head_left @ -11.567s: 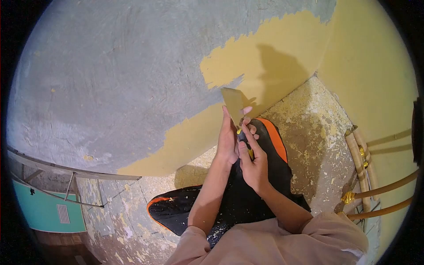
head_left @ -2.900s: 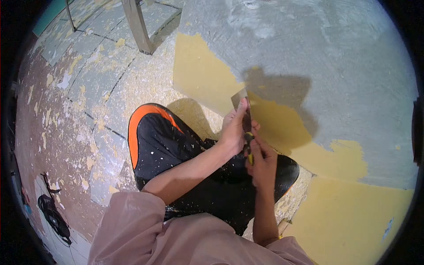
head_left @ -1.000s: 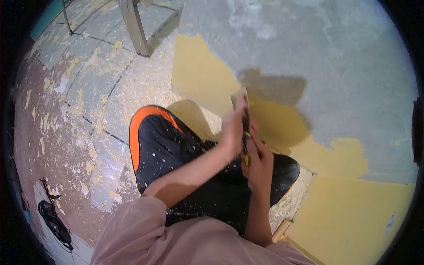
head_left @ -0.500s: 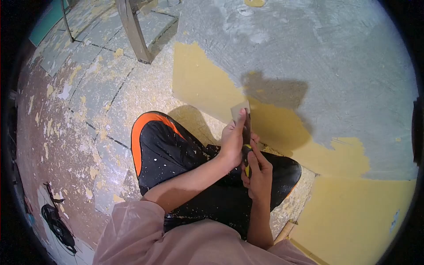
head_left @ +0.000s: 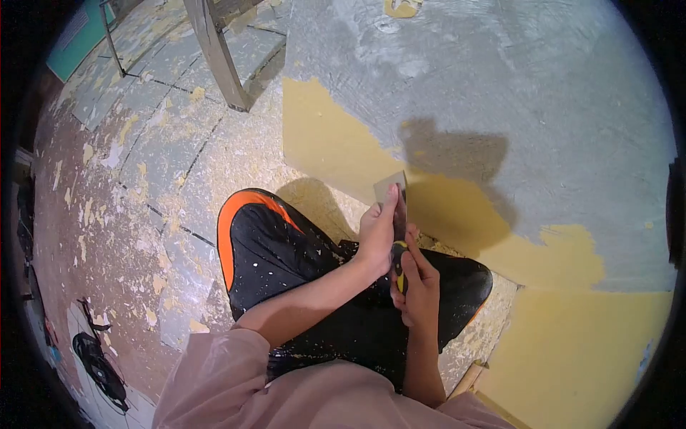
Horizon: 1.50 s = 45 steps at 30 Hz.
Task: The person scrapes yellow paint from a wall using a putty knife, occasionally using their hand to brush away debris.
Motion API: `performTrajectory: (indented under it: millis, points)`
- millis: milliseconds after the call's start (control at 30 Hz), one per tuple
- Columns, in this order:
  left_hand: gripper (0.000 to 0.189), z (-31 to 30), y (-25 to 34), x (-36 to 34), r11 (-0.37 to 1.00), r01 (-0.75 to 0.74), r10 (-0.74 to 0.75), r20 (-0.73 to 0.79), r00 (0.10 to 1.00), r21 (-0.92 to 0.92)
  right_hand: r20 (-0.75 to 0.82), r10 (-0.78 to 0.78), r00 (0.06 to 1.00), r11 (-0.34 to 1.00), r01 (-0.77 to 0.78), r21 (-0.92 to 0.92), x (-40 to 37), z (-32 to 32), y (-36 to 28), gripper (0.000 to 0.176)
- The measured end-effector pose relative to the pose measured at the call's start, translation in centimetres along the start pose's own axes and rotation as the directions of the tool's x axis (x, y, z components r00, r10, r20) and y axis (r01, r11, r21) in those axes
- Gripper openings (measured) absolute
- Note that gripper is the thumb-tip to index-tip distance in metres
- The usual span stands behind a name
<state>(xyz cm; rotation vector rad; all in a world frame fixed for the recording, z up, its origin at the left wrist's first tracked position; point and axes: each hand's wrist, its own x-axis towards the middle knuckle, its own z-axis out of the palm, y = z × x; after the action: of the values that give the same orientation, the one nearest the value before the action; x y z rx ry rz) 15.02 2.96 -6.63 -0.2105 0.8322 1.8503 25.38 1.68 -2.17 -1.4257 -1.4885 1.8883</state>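
Both hands grip one scraper (head_left: 389, 186) with a flat metal blade and a black-and-yellow handle. My right hand (head_left: 419, 284) is wrapped round the handle. Higher up, my left hand (head_left: 377, 225) closes on the blade end, its thumb pressed along the metal. The blade's front edge points at the wall (head_left: 486, 86) and overlaps the lower border of its yellow paint (head_left: 325, 125) in this view. Above a ragged line the wall is bare grey; a shadow of the hands falls across both parts.
Paint flakes litter the floor (head_left: 143, 236) and my black trousers (head_left: 286, 279). A wooden leg (head_left: 218, 61) stands at the upper left, near a green panel (head_left: 78, 43). Black cabled gear (head_left: 100, 368) lies lower left. Another yellow surface (head_left: 572, 350) meets the wall on the right.
The whole view has shifted slightly, with the wall and floor appearing a little lower. Both hands keep the same hold on the scraper, whose blade shows slightly more.
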Motion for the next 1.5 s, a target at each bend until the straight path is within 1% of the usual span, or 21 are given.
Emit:
performTrajectory:
  millis: [33, 67, 133, 267, 333, 400, 467, 600, 667, 733, 867, 900, 1033, 1133, 1200, 1267, 1300, 1333, 1433, 1467, 1500]
  points:
    - [0.044, 0.2, -0.4, 1.9, 0.986, -0.133, 0.146, -0.141, 0.979, 0.097, 0.039, -0.101, 0.994, 0.995, 0.101, 0.004, 0.9, 0.2, -0.4, 0.034]
    - [0.044, 0.1, -0.3, 1.5, 0.99, -0.104, 0.118, -0.15, 0.982, 0.094, 0.021, -0.078, 0.997, 0.997, 0.078, -0.003, 0.9, 0.4, -0.2, 0.034]
    - [0.043, 0.2, 1.6, 0.8, 0.994, -0.086, 0.087, 0.008, 0.996, -0.063, 0.017, -0.056, 0.998, 0.998, 0.056, -0.001, 1.6, 1.0, -0.5, 0.035]
    - [0.044, 1.0, 2.1, 0.0, 0.999, -0.044, 0.041, -0.114, 0.993, -0.017, 0.075, -0.121, 0.99, 0.992, 0.122, -0.016, 1.1, 0.7, -0.6, 0.036]
    - [0.045, -0.3, 1.9, 0.0, 0.999, -0.039, 0.036, -0.137, 0.99, -0.018, 0.026, -0.081, 0.996, 0.995, 0.083, -0.05, 0.9, 1.7, -0.3, 0.035]
    - [0.044, -0.2, 2.6, -0.2, 0.998, -0.054, 0.053, -0.043, 0.998, -0.025, 0.018, -0.115, 0.993, 0.991, 0.116, -0.069, 1.2, 1.9, -0.9, 0.035]
    - [0.04, 0.7, 1.4, -0.9, 0.996, -0.076, 0.078, -0.067, 0.995, 0.036, 0.026, -0.008, 1.0, 0.995, 0.006, 0.099, -0.3, 0.8, 0.0, 0.036]
    - [0.041, -0.1, 0.6, 0.4, 0.997, -0.072, 0.073, -0.011, 0.997, 0.006, 0.005, -0.114, 0.994, 0.993, 0.114, 0.009, 1.7, 1.1, -0.1, 0.037]
    - [0.041, 0.6, 1.5, 0.3, 0.994, -0.107, 0.106, 0.034, 0.994, 0.003, 0.013, -0.099, 0.995, 0.993, 0.098, 0.064, 0.5, 1.2, -0.4, 0.037]
    - [0.041, 1.4, 1.8, 0.0, 0.988, -0.143, 0.146, -0.047, 0.988, 0.059, 0.014, -0.104, 0.994, 0.993, 0.104, 0.05, 0.6, 1.1, -0.3, 0.037]
    - [0.042, 1.0, 1.6, 0.3, 0.989, -0.144, 0.144, 0.014, 0.989, 0.024, -0.033, -0.097, 0.995, 0.992, 0.1, 0.079, 0.5, 1.1, -0.4, 0.038]
    - [0.042, 1.8, 1.9, -1.1, 0.99, -0.097, 0.106, -0.084, 0.991, 0.103, -0.015, -0.075, 0.997, 0.993, 0.076, 0.087, -0.3, 0.5, -0.5, 0.038]
    - [0.043, 1.2, 2.4, 0.2, 0.992, -0.075, 0.084, -0.087, 0.993, 0.097, 0.01, -0.106, 0.994, 0.99, 0.104, 0.095, 0.6, 1.3, -0.7, 0.034]
    - [0.046, 0.8, 1.8, -0.3, 0.984, -0.158, 0.153, 0.075, 0.985, 0.079, 0.001, -0.108, 0.994, 0.983, 0.107, 0.147, 0.0, 0.9, -1.0, 0.033]
    - [0.045, 1.1, 0.8, -2.0, 0.993, -0.03, 0.02, 0.086, 0.996, 0.117, 0.007, -0.019, 1.0, 0.998, 0.018, 0.062, -1.3, -1.2, -0.8, 0.035]
    - [0.042, 2.4, -1.5, -2.4, 0.997, -0.057, 0.063, 0.148, 0.987, -0.044, -0.038, -0.009, 0.999, 0.997, 0.012, 0.078, -1.7, -2.5, -0.7, 0.036]
    - [0.034, 2.7, -2.2, -2.1, 0.983, -0.183, 0.182, 0.175, 0.968, -0.008, -0.069, -0.044, 0.997, 0.993, 0.051, 0.104, -1.4, -2.8, -1.0, 0.036]
    - [0.034, 2.3, -2.4, -1.4, 0.986, -0.165, 0.166, 0.172, 0.971, -0.018, -0.103, -0.068, 0.992, 0.988, 0.081, 0.132, -1.1, -3.1, -1.3, 0.036]
    - [0.03, 1.3, 1.4, -0.8, 0.972, -0.221, 0.195, 0.253, 0.947, 0.078, 0.017, -0.109, 0.994, 0.983, 0.106, 0.15, 1.2, 0.3, -2.8, 0.036]
    - [0.031, 1.1, 2.2, -1.0, 0.987, -0.16, 0.153, 0.236, 0.96, 0.012, 0.096, -0.115, 0.989, 0.986, 0.102, 0.132, 1.2, 1.0, -3.1, 0.035]
    - [0.031, 1.0, 3.0, -1.0, 0.993, -0.104, 0.114, 0.218, 0.969, -0.058, 0.062, -0.134, 0.989, 0.988, 0.128, 0.082, 0.7, 1.0, -2.6, 0.034]
